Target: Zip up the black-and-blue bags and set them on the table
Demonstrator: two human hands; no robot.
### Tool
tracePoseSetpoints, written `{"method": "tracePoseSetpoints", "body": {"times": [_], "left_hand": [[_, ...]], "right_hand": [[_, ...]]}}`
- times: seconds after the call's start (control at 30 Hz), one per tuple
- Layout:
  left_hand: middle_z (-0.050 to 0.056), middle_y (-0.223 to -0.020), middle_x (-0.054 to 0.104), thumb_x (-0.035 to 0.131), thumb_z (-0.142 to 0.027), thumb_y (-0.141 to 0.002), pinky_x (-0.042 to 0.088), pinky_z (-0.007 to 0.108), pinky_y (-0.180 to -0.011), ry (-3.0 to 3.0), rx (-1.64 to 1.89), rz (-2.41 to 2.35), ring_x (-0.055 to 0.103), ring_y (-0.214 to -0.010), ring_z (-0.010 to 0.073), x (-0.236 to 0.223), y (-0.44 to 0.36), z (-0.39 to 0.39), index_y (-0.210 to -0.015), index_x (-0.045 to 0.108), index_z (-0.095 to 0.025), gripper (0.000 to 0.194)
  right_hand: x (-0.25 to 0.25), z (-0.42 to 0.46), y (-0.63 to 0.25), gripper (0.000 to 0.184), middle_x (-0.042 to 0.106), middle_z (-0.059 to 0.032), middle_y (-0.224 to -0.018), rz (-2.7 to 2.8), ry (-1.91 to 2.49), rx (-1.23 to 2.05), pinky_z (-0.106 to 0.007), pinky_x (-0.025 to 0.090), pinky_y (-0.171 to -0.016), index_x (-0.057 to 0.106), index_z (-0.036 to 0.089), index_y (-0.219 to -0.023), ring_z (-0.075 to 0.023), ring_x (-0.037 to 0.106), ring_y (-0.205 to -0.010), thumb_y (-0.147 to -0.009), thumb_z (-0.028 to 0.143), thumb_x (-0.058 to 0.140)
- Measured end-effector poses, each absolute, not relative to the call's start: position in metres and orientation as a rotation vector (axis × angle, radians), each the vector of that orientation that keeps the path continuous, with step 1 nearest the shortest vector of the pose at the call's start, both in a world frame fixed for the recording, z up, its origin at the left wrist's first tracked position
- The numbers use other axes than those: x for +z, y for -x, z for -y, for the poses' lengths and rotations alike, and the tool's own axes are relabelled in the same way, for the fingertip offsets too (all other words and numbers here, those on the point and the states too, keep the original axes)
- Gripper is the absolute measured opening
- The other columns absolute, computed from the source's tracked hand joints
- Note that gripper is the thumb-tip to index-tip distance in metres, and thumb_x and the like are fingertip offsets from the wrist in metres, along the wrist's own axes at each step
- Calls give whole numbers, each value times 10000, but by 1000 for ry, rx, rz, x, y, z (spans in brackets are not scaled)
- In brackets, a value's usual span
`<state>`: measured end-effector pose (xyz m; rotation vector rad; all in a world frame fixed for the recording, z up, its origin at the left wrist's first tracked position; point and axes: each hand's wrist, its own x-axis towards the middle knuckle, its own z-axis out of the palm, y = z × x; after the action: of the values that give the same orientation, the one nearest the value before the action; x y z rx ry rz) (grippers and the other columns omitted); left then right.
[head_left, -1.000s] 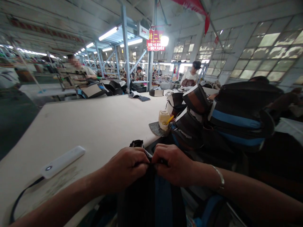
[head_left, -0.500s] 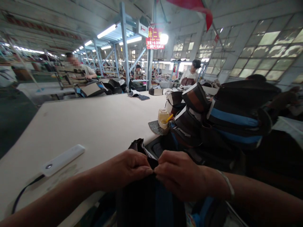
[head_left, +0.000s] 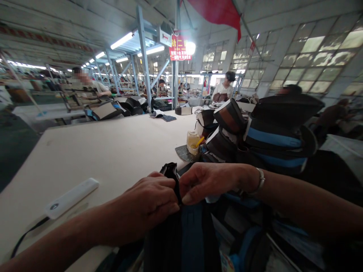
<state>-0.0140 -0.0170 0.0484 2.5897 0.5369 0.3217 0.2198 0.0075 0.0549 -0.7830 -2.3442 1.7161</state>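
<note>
A black fabric piece with a blue stripe hangs over the near edge of the long white table. My left hand is closed on its top edge from the left. My right hand, a metal bangle on its wrist, pinches the same edge from the right. The two hands nearly touch, and a black fold of the piece sticks up between them.
A white power bank with a black cable lies at the near left. A yellowish jar stands on a grey pad mid-table. A tall pile of black, blue and brown fabric pieces fills the right. Other people work at the far end.
Both hands have lifted a little and shifted along the fabric edge; the right wrist has turned so the fingers now point left. The black fold stands higher between the hands.
</note>
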Motion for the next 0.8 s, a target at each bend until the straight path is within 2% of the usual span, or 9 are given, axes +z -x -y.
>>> {"method": "tracePoseSetpoints", "body": {"times": [0.13, 0.2, 0.33, 0.4, 0.5, 0.57, 0.63, 0.7, 0.8], "left_hand": [[-5, -890, 571, 403, -266, -1047, 293, 273, -908, -2630, 303, -542, 500, -851, 132, 48, 16, 16, -858, 584, -190, 273], [-3, -897, 573, 400, -280, -1052, 292, 283, -913, -2633, 299, -541, 503, -857, 138, 44, 18, 12, -875, 590, -196, 273], [8, -877, 561, 408, -296, -1050, 311, 284, -914, -2577, 366, -512, 504, -842, 140, 34, 22, 1, -842, 581, -175, 296], [12, -859, 546, 407, -292, -1048, 335, 266, -888, -2514, 425, -487, 498, -832, 136, 31, 25, -6, -814, 573, -159, 317], [6, -845, 509, 404, -293, -1053, 367, 227, -785, -2386, 444, -476, 487, -808, 120, 29, 33, -15, -796, 560, -146, 334], [-1, -838, 474, 408, -319, -1057, 364, 222, -720, -2331, 426, -518, 466, -766, 109, 26, 44, -22, -802, 554, -142, 343], [-2, -833, 452, 409, -353, -1059, 357, 231, -697, -2306, 432, -587, 444, -738, 107, 21, 59, -29, -807, 552, -135, 363], [7, -840, 457, 415, -378, -1056, 361, 240, -700, -2274, 418, -638, 444, -745, 116, 16, 76, -37, -803, 552, -126, 382], [29, -872, 503, 454, -411, -1038, 389, 244, -728, -2210, 313, -673, 480, -781, 133, 16, 98, -44, -801, 576, -115, 398]], "right_hand": [[55, -14, -216, 229, 566, 19, -734, 2470, 774, 1675, -159, 386, -590, 651, 65, -890, -58, 470, -665, -847, 288, 681], [55, -10, -212, 241, 587, 10, -741, 2594, 789, 1556, -174, 394, -583, 649, 79, -905, -74, 497, -668, -843, 310, 676], [55, 5, -197, 62, 506, 16, -651, 2866, 896, 751, -224, 332, -546, 567, 123, -762, -84, 395, -585, -801, 171, 573], [53, 5, -192, 28, 471, 18, -638, 2866, 892, 530, -239, 317, -557, 536, 132, -748, -91, 363, -584, -772, 142, 547], [49, -11, -194, 72, 465, 31, -654, 2780, 850, 857, -219, 327, -558, 552, 128, -824, -86, 394, -595, -831, 199, 561], [44, -26, -201, 232, 469, 28, -709, 2678, 840, 1120, -211, 337, -568, 556, 128, -876, -86, 405, -634, -912, 357, 570], [37, -39, -207, 398, 436, 20, -750, 2570, 794, 1270, -220, 346, -610, 530, 129, -857, -90, 381, -676, -974, 507, 486], [27, -44, -209, 446, 403, 16, -758, 2477, 724, 1358, -233, 345, -652, 515, 124, -826, -92, 363, -698, -1007, 521, 420], [10, -40, -197, 330, 460, 5, -785, 2398, 621, 1430, -234, 356, -671, 582, 107, -905, -100, 407, -730, -966, 428, 541]]}}
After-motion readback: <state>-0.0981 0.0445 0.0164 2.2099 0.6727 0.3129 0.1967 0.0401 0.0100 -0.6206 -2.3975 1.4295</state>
